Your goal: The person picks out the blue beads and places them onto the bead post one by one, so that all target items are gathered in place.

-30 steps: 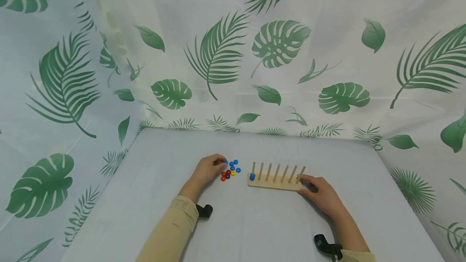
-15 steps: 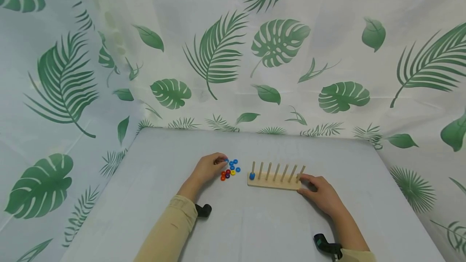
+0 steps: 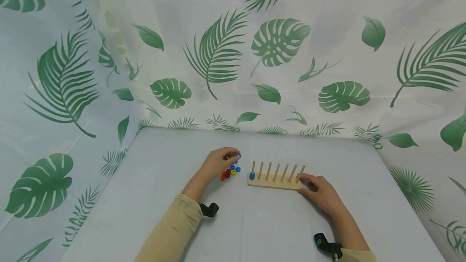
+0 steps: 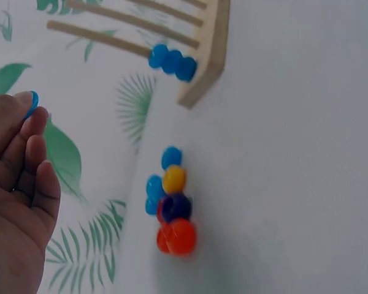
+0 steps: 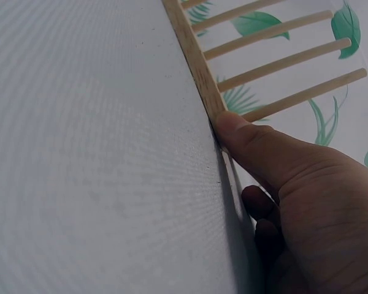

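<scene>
Just below the head view's centre, we see the left grip (image 3: 216, 163) pinching a blue bead (image 3: 238, 155); rightward, the right grip (image 3: 322, 193) clasps one end of a peg rack (image 3: 271, 184). Only the left wrist view, top centre, separates three stacked beads (image 4: 173, 62) on an end peg (image 4: 98, 40).

- Right hand (image 3: 321, 194) partly covers the wooden rack's (image 3: 275, 184) right end.
- Left hand (image 3: 215, 164) hides part of the blue bead (image 3: 238, 155) it pinches.
- Loose beads (image 4: 176, 208) overlap, blurred, in the left wrist view.
- Right sleeve (image 3: 358, 256) cut off at the near edge.
</scene>
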A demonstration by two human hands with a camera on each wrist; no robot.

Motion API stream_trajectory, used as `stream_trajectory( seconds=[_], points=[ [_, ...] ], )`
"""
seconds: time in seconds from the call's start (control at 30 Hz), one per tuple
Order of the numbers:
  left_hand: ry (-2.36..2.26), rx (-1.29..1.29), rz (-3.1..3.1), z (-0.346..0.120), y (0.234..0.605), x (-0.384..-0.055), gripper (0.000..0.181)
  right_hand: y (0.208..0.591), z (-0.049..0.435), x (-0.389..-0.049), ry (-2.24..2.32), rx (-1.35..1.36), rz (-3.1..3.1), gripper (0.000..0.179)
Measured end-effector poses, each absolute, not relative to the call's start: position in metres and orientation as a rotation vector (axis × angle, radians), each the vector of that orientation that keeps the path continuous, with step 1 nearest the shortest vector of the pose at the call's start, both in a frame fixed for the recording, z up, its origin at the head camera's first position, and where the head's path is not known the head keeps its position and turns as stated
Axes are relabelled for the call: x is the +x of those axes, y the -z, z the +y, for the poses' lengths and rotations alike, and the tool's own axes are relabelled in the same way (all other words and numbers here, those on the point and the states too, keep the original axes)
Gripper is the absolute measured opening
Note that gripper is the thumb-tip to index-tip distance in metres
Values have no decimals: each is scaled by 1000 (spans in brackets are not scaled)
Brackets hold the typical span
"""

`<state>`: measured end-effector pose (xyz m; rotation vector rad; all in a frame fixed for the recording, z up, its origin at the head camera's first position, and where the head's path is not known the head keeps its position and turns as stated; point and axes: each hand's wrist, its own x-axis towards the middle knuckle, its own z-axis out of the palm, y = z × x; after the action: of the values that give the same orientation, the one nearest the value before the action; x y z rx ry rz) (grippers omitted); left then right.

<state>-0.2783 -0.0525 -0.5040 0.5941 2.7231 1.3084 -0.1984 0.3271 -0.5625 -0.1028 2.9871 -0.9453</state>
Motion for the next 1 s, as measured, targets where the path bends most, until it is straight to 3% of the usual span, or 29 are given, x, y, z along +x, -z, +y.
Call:
stream_trajectory(
  seconds=[0.33,1.0],
  points=[
    [-1355,710,2678,-35,487,-269,27,566,327,-200,941,-119,3005,57],
    [-1301,832,2661,-15,487,-263,24,565,329,-199,957,-119,2996,57]
  ],
)
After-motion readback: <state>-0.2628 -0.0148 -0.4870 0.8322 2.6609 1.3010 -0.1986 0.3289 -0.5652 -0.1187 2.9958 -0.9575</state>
